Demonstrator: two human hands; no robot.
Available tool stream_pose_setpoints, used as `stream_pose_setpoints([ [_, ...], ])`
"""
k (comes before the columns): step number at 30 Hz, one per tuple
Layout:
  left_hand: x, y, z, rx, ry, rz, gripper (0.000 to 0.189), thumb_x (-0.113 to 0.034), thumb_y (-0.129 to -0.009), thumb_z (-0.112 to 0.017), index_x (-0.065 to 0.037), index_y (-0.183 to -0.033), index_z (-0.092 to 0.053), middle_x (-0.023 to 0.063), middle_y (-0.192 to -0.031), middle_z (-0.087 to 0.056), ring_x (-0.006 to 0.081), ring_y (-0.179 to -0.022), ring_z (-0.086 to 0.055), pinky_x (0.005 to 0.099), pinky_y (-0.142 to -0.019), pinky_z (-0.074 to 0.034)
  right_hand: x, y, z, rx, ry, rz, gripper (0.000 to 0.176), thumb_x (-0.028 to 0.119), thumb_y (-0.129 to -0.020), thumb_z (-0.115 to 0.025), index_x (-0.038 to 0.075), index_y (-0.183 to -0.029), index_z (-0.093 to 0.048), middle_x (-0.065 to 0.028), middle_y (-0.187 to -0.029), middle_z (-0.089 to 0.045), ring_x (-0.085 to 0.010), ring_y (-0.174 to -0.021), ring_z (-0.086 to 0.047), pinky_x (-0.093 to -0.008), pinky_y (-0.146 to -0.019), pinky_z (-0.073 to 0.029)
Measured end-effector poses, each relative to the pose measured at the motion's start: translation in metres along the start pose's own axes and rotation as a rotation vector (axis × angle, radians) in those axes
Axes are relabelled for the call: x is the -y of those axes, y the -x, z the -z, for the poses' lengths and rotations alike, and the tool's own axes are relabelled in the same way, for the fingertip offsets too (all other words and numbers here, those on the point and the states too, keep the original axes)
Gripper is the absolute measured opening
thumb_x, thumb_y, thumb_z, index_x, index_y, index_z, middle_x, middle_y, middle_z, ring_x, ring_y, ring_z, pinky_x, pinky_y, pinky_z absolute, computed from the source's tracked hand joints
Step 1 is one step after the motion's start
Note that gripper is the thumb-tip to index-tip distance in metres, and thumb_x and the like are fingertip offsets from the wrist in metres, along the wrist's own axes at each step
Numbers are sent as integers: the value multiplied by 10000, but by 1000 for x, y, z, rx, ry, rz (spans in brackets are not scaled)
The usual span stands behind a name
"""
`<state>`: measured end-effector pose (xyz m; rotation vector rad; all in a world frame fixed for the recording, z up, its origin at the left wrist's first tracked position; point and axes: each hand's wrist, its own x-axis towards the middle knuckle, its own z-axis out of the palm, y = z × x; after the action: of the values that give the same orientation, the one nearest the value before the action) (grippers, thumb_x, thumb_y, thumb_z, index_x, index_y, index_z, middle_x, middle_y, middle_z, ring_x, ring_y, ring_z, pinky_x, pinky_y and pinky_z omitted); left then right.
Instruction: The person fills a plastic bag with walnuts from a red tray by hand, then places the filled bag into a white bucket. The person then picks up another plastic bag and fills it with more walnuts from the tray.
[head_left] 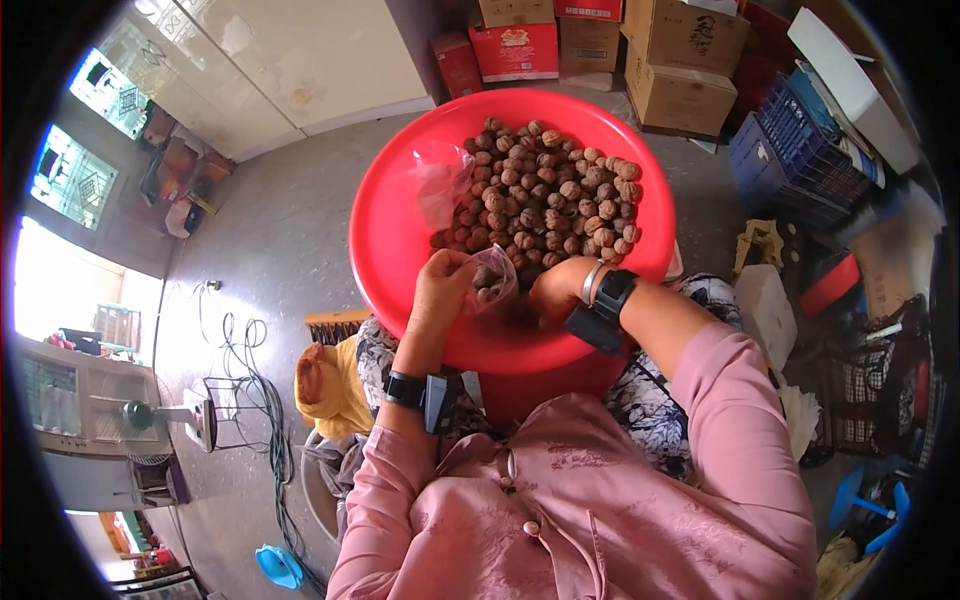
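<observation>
A large round red plastic basin stands before my knees with a heap of brown walnuts in it. My left hand pinches the edge of a small clear plastic bag, and a few walnuts show inside. Close to the bag's right side, my right hand reaches down into the basin with its fingers curled. Its fingertips are in shadow, and whatever they hold is hidden. Another clear plastic bag lies at the heap's left edge.
Cardboard boxes and red cartons are stacked behind the basin. Blue crates stand at the right. A brush and yellow cloth are by my left knee. Cables and a fan occupy the left floor.
</observation>
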<state>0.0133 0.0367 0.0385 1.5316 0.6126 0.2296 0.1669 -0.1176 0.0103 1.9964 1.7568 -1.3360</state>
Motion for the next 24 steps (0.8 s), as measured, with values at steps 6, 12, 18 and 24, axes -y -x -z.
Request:
stream_pose_setpoints([
  [6, 1, -2, -2, -52, -110, -55, 114, -114, -922, -625, -6, -947, -600, 38, -677, -591, 113, -454, -544, 250, -383, -417, 18, 26, 13, -180, -106, -137, 427, 326, -770, -719, 41, -1085, -681, -164, -991, -707, -304, -924, -676, -409, -794, -519],
  [12, -17, 10, -6, -64, -61, 4, 125, -128, -912, -639, -9, -939, -611, 22, -675, -587, 100, -469, -533, 254, -402, -417, 18, 63, 26, -419, -222, -52, 382, 273, -757, -746, 54, -1058, -659, -138, -891, -699, -249, -808, -673, -372, -693, -534],
  [18, 5, -4, 1, -59, -54, -52, 128, -134, -905, -646, -14, -940, -616, 27, -659, -582, 111, -457, -526, 265, -394, -410, 28, 78, 35, -702, -440, 118, 329, 218, -791, -757, 60, -1060, -649, -67, -809, -650, -152, -732, -613, -316, -667, -508],
  [24, 3, 0, 1, -63, -25, -57, 121, -131, -897, -646, -16, -931, -626, 30, -678, -590, 107, -489, -539, 267, -408, -420, 29, 52, 29, -865, -516, 235, 275, 158, -790, -760, 57, -1026, -663, -29, -760, -617, -120, -715, -572, -297, -693, -488],
])
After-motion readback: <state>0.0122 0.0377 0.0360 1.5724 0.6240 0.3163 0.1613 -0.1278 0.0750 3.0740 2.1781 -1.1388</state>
